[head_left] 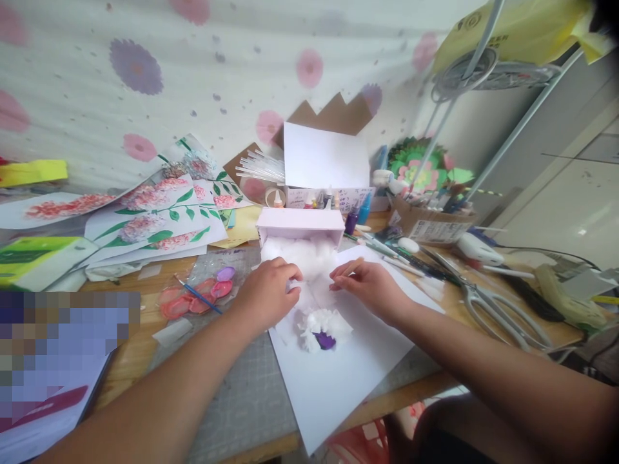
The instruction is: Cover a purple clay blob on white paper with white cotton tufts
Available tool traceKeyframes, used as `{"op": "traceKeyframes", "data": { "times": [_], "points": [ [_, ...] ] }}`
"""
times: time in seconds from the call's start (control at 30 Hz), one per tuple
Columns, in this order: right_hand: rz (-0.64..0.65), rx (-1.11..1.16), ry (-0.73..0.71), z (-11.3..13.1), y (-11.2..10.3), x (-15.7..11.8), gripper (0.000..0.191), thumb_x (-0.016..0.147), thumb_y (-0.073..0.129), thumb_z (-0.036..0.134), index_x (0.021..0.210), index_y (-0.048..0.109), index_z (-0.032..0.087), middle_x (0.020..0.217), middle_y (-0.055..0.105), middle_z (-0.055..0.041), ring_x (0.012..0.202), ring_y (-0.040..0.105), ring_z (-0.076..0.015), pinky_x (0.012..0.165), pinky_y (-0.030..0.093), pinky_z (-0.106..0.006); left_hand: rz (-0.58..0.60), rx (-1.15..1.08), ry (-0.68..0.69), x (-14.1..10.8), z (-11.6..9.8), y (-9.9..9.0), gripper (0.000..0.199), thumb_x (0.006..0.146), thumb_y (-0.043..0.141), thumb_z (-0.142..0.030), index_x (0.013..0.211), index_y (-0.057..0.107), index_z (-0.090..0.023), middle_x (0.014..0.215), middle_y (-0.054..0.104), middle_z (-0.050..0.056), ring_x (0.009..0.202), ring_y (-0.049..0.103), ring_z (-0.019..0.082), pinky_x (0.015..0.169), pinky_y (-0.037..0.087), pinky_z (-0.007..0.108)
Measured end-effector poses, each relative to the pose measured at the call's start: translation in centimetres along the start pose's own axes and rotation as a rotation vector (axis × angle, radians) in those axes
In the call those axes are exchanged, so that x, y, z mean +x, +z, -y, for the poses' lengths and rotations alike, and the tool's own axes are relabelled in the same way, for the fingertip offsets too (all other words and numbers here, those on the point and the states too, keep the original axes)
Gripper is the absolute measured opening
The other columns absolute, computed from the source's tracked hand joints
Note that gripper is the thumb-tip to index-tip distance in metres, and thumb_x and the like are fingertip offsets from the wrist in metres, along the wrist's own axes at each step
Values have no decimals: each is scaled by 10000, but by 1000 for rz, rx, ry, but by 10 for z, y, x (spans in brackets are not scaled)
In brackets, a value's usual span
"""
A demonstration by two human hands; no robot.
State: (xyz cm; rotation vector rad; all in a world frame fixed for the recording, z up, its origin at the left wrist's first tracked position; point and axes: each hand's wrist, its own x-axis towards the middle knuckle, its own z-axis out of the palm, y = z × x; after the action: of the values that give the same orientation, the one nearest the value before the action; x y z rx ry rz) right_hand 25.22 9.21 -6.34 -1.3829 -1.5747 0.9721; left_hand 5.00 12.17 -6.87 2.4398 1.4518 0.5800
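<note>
A white box [300, 221] stands on its side at the desk's middle, with fluffy cotton wool [302, 254] spilling from its open front. My left hand [271, 293] is at the near left of the fluff, its fingers curled and closed on a wisp of it. Opposite, my right hand [362, 283] has thumb and fingertips pinched at the cotton's right edge. Thin white fibres stretch between the two hands. Just below them, a crumpled white wad [314, 322] with a dark purple patch [325, 340] lies on a white paper sheet [338, 393].
A paint palette [193, 299] with a blue brush [198, 293] is left of my left hand. Large scissors [498, 312] and several brushes lie right. Behind stand paint bottles [352, 219] and a cardboard box [430, 222]. Flower paintings [145, 225] cover the left back.
</note>
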Motion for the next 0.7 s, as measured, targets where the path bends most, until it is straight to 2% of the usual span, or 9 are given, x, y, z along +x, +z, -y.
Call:
{"op": "traceKeyframes", "data": {
  "times": [0.07, 0.13, 0.23, 0.37, 0.57, 0.7],
  "points": [
    [-7, -53, -25, 0, -2, 0, 154, 731, 606, 278, 627, 605, 165, 841, 652, -53, 715, 647, -171, 703, 504, -323, -2, -18, 4, 0, -1, -1, 190, 735, 481, -246, 881, 602, -252, 937, 555, 5, 875, 517, 194, 710, 398, 286],
    [10, -83, -110, -1, -4, 0, 150, 737, 604, 272, 623, 614, 175, 832, 650, -49, 775, 634, -178, 733, 493, -325, -15, -34, 17, -1, -2, -1, 179, 745, 472, -238, 863, 606, -248, 932, 556, 5, 888, 515, 194, 727, 401, 288],
    [115, -108, -247, -3, -6, -1, 113, 739, 611, 241, 642, 611, 186, 871, 646, -44, 859, 610, -176, 790, 470, -330, -24, -62, 61, -1, -2, 0, 171, 752, 463, -217, 810, 621, -247, 911, 562, 0, 885, 517, 189, 739, 401, 286],
    [208, -169, -302, -9, -7, -2, 88, 739, 606, 200, 654, 592, 183, 891, 648, -45, 825, 612, -168, 760, 479, -330, -21, -100, 96, -1, -2, 2, 165, 750, 471, -202, 766, 629, -244, 883, 571, -5, 868, 520, 180, 751, 397, 286],
    [75, -185, -260, -6, -5, 0, 99, 762, 586, 251, 695, 626, 190, 809, 672, -33, 712, 630, -161, 662, 504, -304, 11, -191, 81, -4, -9, -3, 168, 731, 532, -255, 870, 627, -248, 945, 583, -1, 880, 521, 185, 765, 405, 298],
    [31, 33, -245, 11, -7, -7, 156, 733, 629, 305, 643, 609, 178, 788, 666, -33, 688, 649, -163, 653, 530, -309, 75, -340, 57, -7, -17, -9, 370, 705, 589, -331, 1065, 571, -250, 1099, 563, 21, 906, 521, 192, 773, 417, 306]
  ]
}}
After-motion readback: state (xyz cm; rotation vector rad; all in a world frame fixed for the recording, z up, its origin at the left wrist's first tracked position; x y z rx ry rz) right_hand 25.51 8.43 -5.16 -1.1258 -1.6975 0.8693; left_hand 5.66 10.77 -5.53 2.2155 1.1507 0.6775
